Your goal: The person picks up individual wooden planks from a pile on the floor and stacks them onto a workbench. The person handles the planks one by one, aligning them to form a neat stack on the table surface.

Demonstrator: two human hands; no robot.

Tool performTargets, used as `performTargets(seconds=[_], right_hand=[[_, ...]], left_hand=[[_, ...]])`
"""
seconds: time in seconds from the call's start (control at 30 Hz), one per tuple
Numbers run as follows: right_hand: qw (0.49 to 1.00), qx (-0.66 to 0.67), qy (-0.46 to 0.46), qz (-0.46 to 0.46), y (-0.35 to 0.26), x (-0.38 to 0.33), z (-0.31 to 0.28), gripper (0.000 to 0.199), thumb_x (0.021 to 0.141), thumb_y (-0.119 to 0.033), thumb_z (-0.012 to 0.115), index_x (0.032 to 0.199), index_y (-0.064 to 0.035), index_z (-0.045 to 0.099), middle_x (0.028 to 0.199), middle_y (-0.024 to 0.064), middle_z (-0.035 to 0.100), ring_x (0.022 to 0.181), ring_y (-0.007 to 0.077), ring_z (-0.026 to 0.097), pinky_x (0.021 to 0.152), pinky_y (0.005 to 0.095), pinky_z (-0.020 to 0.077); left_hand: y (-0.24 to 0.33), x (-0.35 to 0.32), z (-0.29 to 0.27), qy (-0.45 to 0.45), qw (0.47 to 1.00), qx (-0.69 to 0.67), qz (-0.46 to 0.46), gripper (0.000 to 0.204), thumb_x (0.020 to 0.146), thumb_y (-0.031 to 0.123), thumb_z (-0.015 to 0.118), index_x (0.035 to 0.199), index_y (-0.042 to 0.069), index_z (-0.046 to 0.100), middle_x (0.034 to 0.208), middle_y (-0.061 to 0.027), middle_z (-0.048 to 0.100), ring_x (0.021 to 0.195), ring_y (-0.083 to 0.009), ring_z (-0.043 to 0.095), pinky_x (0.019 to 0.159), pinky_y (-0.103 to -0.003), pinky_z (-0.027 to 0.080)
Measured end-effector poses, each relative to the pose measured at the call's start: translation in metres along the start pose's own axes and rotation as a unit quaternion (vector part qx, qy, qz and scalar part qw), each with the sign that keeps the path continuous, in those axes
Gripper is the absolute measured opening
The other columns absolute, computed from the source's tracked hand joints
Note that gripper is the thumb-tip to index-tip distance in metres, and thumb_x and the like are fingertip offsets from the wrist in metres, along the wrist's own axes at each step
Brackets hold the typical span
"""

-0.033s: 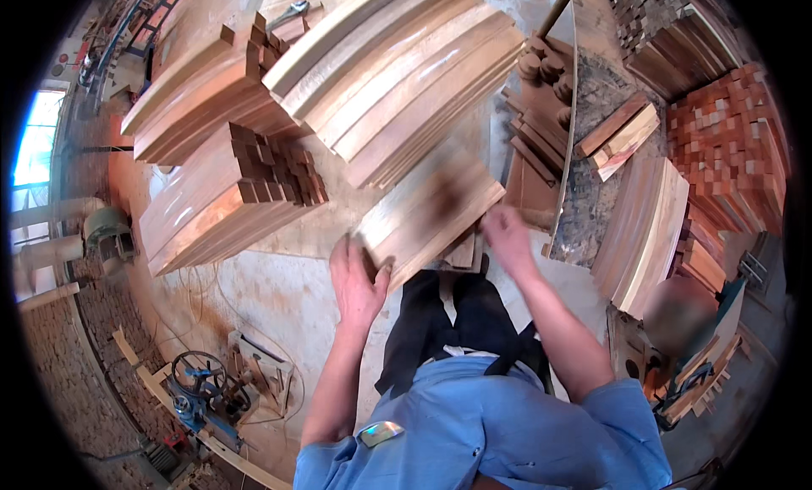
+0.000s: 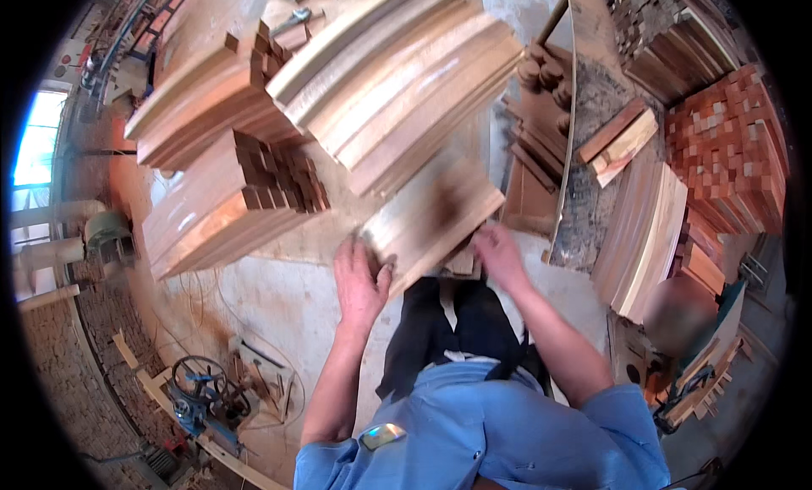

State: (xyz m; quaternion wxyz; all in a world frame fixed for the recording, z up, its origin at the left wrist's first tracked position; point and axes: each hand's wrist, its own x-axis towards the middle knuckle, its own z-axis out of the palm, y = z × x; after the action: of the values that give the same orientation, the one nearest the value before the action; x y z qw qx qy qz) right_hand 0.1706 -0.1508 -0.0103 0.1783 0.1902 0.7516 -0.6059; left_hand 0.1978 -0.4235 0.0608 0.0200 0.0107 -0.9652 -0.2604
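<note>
A pale wooden board [image 2: 406, 236] lies slanted in front of me, a dark blurred patch hiding part of its top. My left hand [image 2: 362, 279] grips its left end, with the thumb on the near edge and the fingers along the end. At the board's near right edge is my right hand [image 2: 501, 257], its fingers curled together against the wood. Whatever those fingers may hold is hidden. Under the board, smaller wooden pieces [image 2: 461, 262] partly show. Just beyond it rises a large stack of curved boards [image 2: 406, 93].
More stacked boards [image 2: 199, 211] stand at the left of the table. Dark wooden strips [image 2: 537, 147] lie in a compartment to the right, beside a bench [image 2: 575, 228] with two blocks. Curved boards [image 2: 639, 236] stand farther right. A handwheel machine [image 2: 203, 388] is at lower left.
My right hand has moved a little toward me and left along the board's near edge. My left hand keeps its grip on the board's end.
</note>
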Motion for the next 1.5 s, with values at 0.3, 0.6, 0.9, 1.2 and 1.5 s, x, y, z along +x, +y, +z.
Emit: performTargets(seconds=[0.3,0.6,0.9,1.2,1.5], right_hand=[[0.989,0.065,-0.095,0.09,0.002,-0.06,0.017,0.035,0.097,-0.019,0.061,0.124,0.0031,0.057,0.095,0.0094,0.066,0.078,0.0145,0.064,0.068,0.0287,0.0533],[0.986,0.14,0.019,0.091,0.009,-0.063,-0.03,0.029,0.099,-0.015,0.057,0.122,0.0026,0.057,0.094,0.0083,0.066,0.077,0.0129,0.063,0.066,0.026,0.0525],[0.971,0.183,0.061,0.14,0.059,-0.091,-0.037,0.025,0.1,-0.015,0.056,0.118,0.0016,0.058,0.095,0.0085,0.066,0.074,0.0132,0.061,0.064,0.0265,0.0522],[0.966,0.198,0.072,0.147,0.074,-0.093,-0.046,0.024,0.1,-0.014,0.056,0.117,0.002,0.058,0.094,0.0092,0.066,0.073,0.0131,0.061,0.062,0.0268,0.053],[0.965,0.192,0.084,0.158,0.085,-0.107,-0.059,0.027,0.099,-0.017,0.059,0.119,0.0007,0.059,0.093,0.007,0.065,0.073,0.0121,0.061,0.062,0.0263,0.052]], left_hand=[[0.1,0.122,-0.121,0.172,0.956,-0.043,0.232,0.052,0.078,0.003,0.075,0.127,-0.003,0.059,0.118,-0.0228,0.062,0.108,-0.0384,0.061,0.093,-0.041,0.05],[0.08,0.292,-0.122,0.099,0.961,0.203,0.158,0.038,0.088,0.023,0.068,0.114,-0.003,0.059,0.112,-0.0237,0.062,0.109,-0.0399,0.058,0.094,-0.048,0.048],[0.108,0.253,-0.097,0.156,0.945,0.145,0.249,0.03,0.088,0.021,0.067,0.107,-0.002,0.063,0.093,-0.0213,0.062,0.093,-0.039,0.059,0.084,-0.047,0.048],[0.085,0.242,-0.079,0.163,0.948,0.174,0.211,0.034,0.083,0.02,0.072,0.109,0.0,0.064,0.095,-0.0189,0.059,0.093,-0.0371,0.056,0.083,-0.047,0.045],[0.097,0.296,-0.085,0.038,0.962,0.221,0.158,0.092,0.075,0.053,0.074,0.144,0.001,0.042,0.139,-0.0347,0.046,0.127,-0.0484,0.047,0.11,-0.054,0.036]])
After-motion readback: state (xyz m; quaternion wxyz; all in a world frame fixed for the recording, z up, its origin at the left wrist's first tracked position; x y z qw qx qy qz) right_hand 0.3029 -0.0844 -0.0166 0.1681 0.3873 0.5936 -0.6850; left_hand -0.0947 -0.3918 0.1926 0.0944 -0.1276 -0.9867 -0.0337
